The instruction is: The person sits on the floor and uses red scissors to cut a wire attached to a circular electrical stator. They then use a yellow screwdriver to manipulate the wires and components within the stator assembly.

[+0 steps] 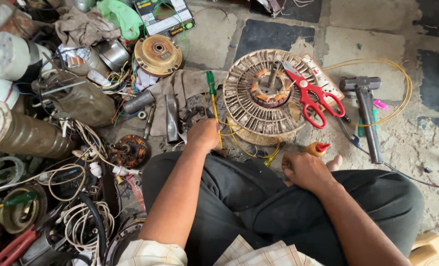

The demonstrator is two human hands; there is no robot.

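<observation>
Head view: left hand (203, 134) closed round the yellow shaft of a green-handled screwdriver (212, 101), handle sticking up beyond the knuckles. Right hand (305, 170) clenched w/ thumb tucked, resting on the knee; can't tell what it grips, poss. the yellow wire (249, 150) running betw. both hands. Just beyond & betw. the hands: round ribbed motor stator (264, 96) flat on the floor (357, 39), red scissors (312, 96) lying across its far-right rim. Small red-capped bottle (318, 148) just beside right hand. Hammer (367, 111) further right. Left of left hand: dense clutter, cables, motor parts, rags. Open room only far right, bare stone floor.
</observation>
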